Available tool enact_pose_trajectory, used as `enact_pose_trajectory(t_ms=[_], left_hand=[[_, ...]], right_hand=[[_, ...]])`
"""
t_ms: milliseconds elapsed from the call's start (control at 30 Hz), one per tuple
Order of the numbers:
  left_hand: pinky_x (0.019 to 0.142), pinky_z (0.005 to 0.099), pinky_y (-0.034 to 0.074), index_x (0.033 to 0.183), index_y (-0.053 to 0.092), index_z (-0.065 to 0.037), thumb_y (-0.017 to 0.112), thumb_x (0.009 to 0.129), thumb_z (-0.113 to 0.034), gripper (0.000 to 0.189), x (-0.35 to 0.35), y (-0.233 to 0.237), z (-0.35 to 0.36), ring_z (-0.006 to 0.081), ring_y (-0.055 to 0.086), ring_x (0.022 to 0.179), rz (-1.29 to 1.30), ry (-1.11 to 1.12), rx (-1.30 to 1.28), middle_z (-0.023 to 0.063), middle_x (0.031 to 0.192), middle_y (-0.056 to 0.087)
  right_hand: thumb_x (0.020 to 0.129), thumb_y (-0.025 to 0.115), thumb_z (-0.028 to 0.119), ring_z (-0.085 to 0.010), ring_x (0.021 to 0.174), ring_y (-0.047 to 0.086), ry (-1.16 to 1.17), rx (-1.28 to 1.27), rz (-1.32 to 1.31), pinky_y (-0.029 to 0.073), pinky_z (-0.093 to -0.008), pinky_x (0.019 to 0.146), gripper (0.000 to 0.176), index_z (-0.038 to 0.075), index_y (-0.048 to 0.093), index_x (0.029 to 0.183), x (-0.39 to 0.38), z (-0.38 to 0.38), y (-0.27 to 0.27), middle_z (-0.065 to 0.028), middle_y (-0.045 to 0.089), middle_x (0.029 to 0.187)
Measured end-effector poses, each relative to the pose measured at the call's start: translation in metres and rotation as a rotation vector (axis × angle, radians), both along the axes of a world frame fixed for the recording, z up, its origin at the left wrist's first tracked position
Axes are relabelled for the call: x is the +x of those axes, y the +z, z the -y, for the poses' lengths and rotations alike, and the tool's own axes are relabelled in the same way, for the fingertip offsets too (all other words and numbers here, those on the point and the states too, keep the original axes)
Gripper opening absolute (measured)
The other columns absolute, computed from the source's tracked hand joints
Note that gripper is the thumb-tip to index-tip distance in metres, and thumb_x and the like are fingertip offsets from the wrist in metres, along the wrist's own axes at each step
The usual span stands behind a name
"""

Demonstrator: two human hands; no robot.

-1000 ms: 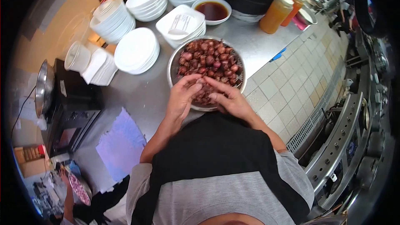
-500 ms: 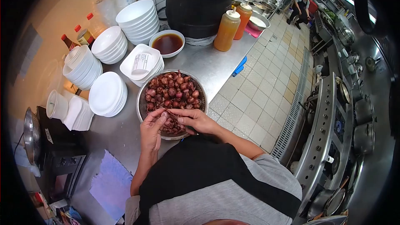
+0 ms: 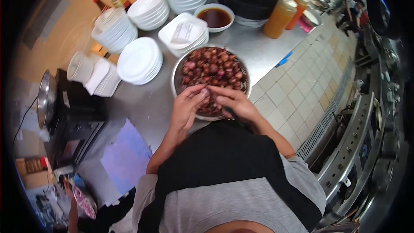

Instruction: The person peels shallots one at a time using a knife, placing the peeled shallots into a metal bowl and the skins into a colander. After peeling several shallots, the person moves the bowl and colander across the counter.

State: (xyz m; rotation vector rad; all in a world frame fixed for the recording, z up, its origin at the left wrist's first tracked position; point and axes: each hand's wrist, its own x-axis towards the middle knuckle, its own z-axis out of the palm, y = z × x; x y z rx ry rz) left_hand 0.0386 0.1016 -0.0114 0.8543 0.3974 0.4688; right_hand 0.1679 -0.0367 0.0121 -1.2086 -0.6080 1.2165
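Observation:
A metal colander (image 3: 176, 79) full of small red shallots (image 3: 213, 67) stands on the steel counter right in front of me. Over its near side my left hand (image 3: 188, 105) and my right hand (image 3: 238, 105) meet, thumbs and fingertips pinched together. Between them is a small reddish-brown piece that looks like a shallot, mostly covered by the fingers. Loose shallot skins (image 3: 210, 108) lie in the colander below my hands. Something dark green shows under my right palm, largely hidden.
Beyond the colander stand square white dishes (image 3: 183, 32), a bowl of dark sauce (image 3: 214, 18) and squeeze bottles (image 3: 280, 17). Stacked plates (image 3: 140, 60) are to the left, near a purple cloth (image 3: 126, 155). At lower left a person's arm (image 3: 72, 211) is beside a tray of chopped pink pieces (image 3: 84, 203).
My view has turned left, so the colander and counter sit further right and higher. The person's arm and tray at lower left have come into view. My hands stay pinched over the colander.

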Motion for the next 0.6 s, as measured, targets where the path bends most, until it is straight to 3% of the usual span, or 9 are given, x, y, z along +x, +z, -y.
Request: enact_pose_trajectory(t_ms=[67,233,300,433,500,533,600], left_hand=[[0.081,0.0283,0.053,0.114,0.053,0.004,0.057,0.087,0.0,0.028,-0.002,-0.001,-0.002,0.0177,0.062,0.091,0.053,-0.038,-0.103,0.0114,0.101,0.062],[0.08,0.0287,0.054,0.109,0.055,0.001,0.057,0.088,-0.003,0.021,0.0,-0.003,-0.002,0.0167,0.063,0.088,0.071,-0.052,-0.15,0.0097,0.1,0.062],[0.08,0.0284,0.053,0.108,0.056,0.0,0.058,0.087,-0.002,0.021,0.001,-0.004,-0.001,0.0155,0.062,0.09,0.066,-0.047,-0.142,0.0092,0.1,0.062],[0.078,0.0285,0.054,0.106,0.057,0.0,0.058,0.087,-0.003,0.019,0.001,-0.005,0.0,0.0152,0.062,0.087,0.076,-0.013,-0.07,0.0089,0.098,0.063],[0.078,0.0286,0.054,0.105,0.057,-0.001,0.058,0.087,-0.003,0.018,0.001,-0.007,-0.001,0.015,0.062,0.086,0.066,-0.003,-0.046,0.0089,0.098,0.063],[0.077,0.0283,0.054,0.105,0.057,0.0,0.058,0.087,-0.003,0.018,0.0,-0.008,-0.002,0.0153,0.063,0.086,0.07,-0.012,-0.068,0.0093,0.098,0.063],[0.077,0.0281,0.054,0.105,0.057,0.0,0.058,0.087,-0.003,0.018,0.0,-0.007,-0.002,0.0156,0.063,0.086,0.072,-0.019,-0.09,0.0096,0.098,0.063]], right_hand=[[0.092,0.052,0.01,-0.0079,0.051,0.047,0.042,0.021,-0.159,0.037,-0.0194,0.044,0.043,0.013,0.045,0.134,0.003,0.0,0.003,-0.0022,0.054,0.075],[0.092,0.051,0.01,-0.0078,0.052,0.045,0.064,0.042,0.013,0.039,-0.0202,0.046,0.045,0.013,0.043,0.136,-0.005,0.002,0.008,-0.0021,0.054,0.077],[0.092,0.051,0.009,-0.0072,0.053,0.045,0.029,0.023,0.255,0.04,-0.0209,0.049,0.044,0.014,0.045,0.135,-0.009,0.002,0.008,-0.0011,0.054,0.075],[0.091,0.052,0.007,-0.0065,0.055,0.046,-0.047,0.052,0.439,0.04,-0.0211,0.05,0.043,0.014,0.047,0.133,-0.013,-0.001,0.0,0.0003,0.054,0.072],[0.093,0.051,0.01,-0.0055,0.059,0.045,-0.134,0.371,0.933,0.04,-0.0199,0.05,0.042,0.01,0.045,0.134,-0.009,-0.008,-0.016,-0.0033,0.059,0.091],[0.093,0.051,0.01,-0.0055,0.059,0.045,-0.135,0.371,0.933,0.04,-0.0199,0.05,0.042,0.01,0.045,0.134,-0.008,-0.006,-0.014,-0.0033,0.059,0.091],[0.093,0.051,0.009,-0.0073,0.053,0.045,0.023,0.056,0.156,0.039,-0.0207,0.047,0.041,0.013,0.048,0.133,-0.008,0.001,-0.003,-0.0011,0.053,0.073]])
